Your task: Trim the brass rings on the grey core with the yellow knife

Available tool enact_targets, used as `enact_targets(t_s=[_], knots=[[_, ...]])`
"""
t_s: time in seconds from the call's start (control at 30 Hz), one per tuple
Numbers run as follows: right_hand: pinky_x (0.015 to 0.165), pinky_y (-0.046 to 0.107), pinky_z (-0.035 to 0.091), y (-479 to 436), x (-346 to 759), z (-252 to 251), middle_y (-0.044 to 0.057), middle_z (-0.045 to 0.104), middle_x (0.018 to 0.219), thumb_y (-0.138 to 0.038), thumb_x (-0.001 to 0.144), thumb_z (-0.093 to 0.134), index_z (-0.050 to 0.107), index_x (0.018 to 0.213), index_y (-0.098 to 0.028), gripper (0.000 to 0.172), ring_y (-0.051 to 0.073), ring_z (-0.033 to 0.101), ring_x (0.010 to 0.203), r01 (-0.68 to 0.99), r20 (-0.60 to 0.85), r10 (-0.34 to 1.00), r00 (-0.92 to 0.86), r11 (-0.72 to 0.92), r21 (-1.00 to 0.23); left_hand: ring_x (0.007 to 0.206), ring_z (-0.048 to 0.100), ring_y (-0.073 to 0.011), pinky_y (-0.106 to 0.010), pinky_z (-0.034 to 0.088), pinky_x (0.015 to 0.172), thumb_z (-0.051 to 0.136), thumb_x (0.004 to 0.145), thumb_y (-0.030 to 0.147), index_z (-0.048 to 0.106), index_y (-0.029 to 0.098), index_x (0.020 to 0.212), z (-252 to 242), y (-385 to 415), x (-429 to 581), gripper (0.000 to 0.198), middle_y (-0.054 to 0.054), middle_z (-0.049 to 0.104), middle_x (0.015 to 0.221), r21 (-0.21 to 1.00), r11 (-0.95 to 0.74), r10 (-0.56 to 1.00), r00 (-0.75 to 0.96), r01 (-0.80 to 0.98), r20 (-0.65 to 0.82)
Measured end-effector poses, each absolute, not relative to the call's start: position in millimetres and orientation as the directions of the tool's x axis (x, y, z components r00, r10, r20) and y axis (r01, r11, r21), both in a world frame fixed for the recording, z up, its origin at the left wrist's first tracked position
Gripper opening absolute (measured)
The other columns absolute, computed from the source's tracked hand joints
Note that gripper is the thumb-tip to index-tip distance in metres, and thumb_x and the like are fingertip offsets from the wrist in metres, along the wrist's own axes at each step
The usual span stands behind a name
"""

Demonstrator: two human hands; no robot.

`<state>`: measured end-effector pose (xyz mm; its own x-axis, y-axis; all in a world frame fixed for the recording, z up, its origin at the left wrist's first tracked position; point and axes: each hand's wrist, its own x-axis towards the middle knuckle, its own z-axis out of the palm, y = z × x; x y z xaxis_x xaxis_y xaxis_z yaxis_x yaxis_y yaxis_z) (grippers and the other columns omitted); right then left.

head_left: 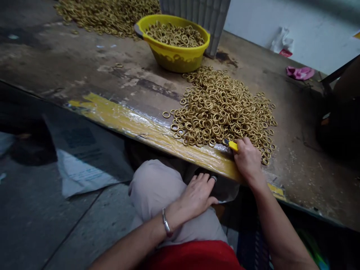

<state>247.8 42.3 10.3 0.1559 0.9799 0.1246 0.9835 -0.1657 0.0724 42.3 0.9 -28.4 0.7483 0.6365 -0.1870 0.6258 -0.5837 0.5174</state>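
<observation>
Fingers slightly apart, thumb out: left hand (pixel 198 195) lies on knee (pixel 153 180), gripping nothing. Right hand (pixel 249 157), fingers clamped on yellow cutter (pixel 233 146), sits at near edge of table (pixel 303 161). Tip points into near fringe of loose rings (pixel 222 108); contact hard to tell. Step in hand looks like cutter working at pile's border; next move calls for firm grip, low tip, light touch. Just beyond pile, tub (pixel 176 58) of rings; farther left, heap (pixel 109 17) of more.

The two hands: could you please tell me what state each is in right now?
Left hand: open, resting on the leg, holding nothing visible.
Right hand: closed, holding the yellow-handled tool.
</observation>
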Motion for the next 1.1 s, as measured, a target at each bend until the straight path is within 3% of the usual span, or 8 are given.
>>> enact_targets(t_s=[0.13, 0.27, 0.33, 0.43, 0.53, 0.67, 0.83, 1.1], knots=[[0.057, 0.029, 0.026, 44.2, 254.5, 10.0, 0.007, 0.061, 0.09, -0.011, 0.085, 0.052, 0.064, 0.085, -0.016, 0.013, 0.015, 0.05, 0.068, 0.989, 0.172, 0.975, 0.143, -0.148, 0.011, 0.082, 0.06, -0.0207, -0.032, 0.047, 0.075, 0.06, 0.09, 0.026, 0.056, 0.017, 0.078, -28.7, 14.3, 28.4, 0.015, -0.006, 0.064, 0.086, 0.661, -0.457, 0.707, 0.694, 0.595, -0.135], [0.065, 0.028, 0.035, 27.1, 249.6, 21.8, 0.005, 0.06, 0.083, -0.025, 0.09, 0.054, 0.062, 0.086, -0.016, 0.013, 0.016, 0.052, 0.072, 0.927, 0.346, 0.92, 0.181, -0.043, -0.372, 0.063, 0.056, -0.0145, -0.027, 0.044, 0.061, 0.058, 0.088, 0.027, 0.052, 0.018, 0.068, -21.3, 26.3, 17.8, 0.023, -0.001, 0.06, 0.066, 0.887, -0.11, 0.839, 0.52, 0.449, -0.159], [0.063, 0.027, 0.037, 14.4, 238.7, 32.0, 0.001, 0.057, 0.072, -0.034, 0.09, 0.056, 0.061, 0.079, -0.018, 0.021, 0.014, 0.05, 0.066, 0.772, 0.242, 0.947, 0.211, -0.01, -0.635, 0.059, 0.057, -0.0122, -0.024, 0.044, 0.057, 0.059, 0.087, 0.029, 0.056, 0.016, 0.074, -11.7, 28.3, 17.0, 0.018, -0.001, 0.063, 0.066, 0.965, 0.091, 0.865, 0.461, 0.245, -0.199], [0.053, 0.024, 0.033, -2.0, 219.1, 43.0, -0.003, 0.049, 0.06, -0.045, 0.086, 0.062, 0.06, 0.073, -0.018, 0.03, 0.01, 0.042, 0.054, 0.435, -0.131, 0.991, 0.018, -0.125, -0.892, 0.057, 0.056, -0.0091, -0.021, 0.044, 0.053, 0.063, 0.083, 0.031, 0.061, 0.014, 0.087, 4.9, 27.5, 18.9, 0.017, -0.001, 0.066, 0.075, 0.974, 0.227, 0.858, 0.474, -0.001, -0.199], [0.045, 0.022, 0.027, -10.1, 205.1, 43.0, -0.005, 0.043, 0.054, -0.051, 0.082, 0.066, 0.057, 0.071, -0.017, 0.036, 0.007, 0.035, 0.048, 0.218, -0.326, 0.936, -0.136, -0.293, -0.931, 0.052, 0.052, -0.007, -0.019, 0.04, 0.047, 0.066, 0.08, 0.034, 0.062, 0.013, 0.084, 14.5, 25.3, 19.7, 0.022, -0.001, 0.065, 0.073, 0.938, 0.335, 0.776, 0.59, -0.086, -0.223], [0.04, 0.02, 0.024, -13.0, 196.7, 36.8, -0.007, 0.041, 0.05, -0.053, 0.081, 0.068, 0.056, 0.072, -0.018, 0.038, 0.006, 0.031, 0.042, 0.079, -0.411, 0.897, -0.163, -0.404, -0.911, 0.048, 0.05, -0.0063, -0.018, 0.034, 0.041, 0.073, 0.074, 0.041, 0.062, 0.012, 0.078, 11.5, 22.5, 16.3, 0.031, -0.001, 0.063, 0.068, 0.882, 0.462, 0.713, 0.631, -0.095, -0.305], [0.041, 0.019, 0.024, -19.5, 190.1, 36.4, -0.006, 0.043, 0.053, -0.049, 0.084, 0.066, 0.063, 0.081, -0.016, 0.034, 0.006, 0.033, 0.044, 0.061, -0.333, 0.937, -0.106, -0.328, -0.943, 0.044, 0.041, -0.0045, -0.015, 0.03, 0.039, 0.077, 0.069, 0.047, 0.058, 0.014, 0.072, 6.5, 18.2, 12.6, 0.038, 0.006, 0.049, 0.052, 0.815, 0.558, 0.719, 0.582, -0.156, -0.381], [0.054, 0.021, 0.042, -29.6, 175.3, 38.9, -0.003, 0.058, 0.068, -0.039, 0.082, 0.071, 0.067, 0.085, -0.019, 0.021, 0.008, 0.047, 0.053, 0.098, -0.161, 0.987, -0.016, -0.159, -0.982, 0.046, 0.046, -0.0046, -0.016, 0.035, 0.042, 0.077, 0.073, 0.049, 0.059, 0.013, 0.078, 4.1, 9.4, 14.6, 0.04, 0.003, 0.055, 0.059, 0.729, 0.624, 0.724, 0.559, -0.281, -0.405]])
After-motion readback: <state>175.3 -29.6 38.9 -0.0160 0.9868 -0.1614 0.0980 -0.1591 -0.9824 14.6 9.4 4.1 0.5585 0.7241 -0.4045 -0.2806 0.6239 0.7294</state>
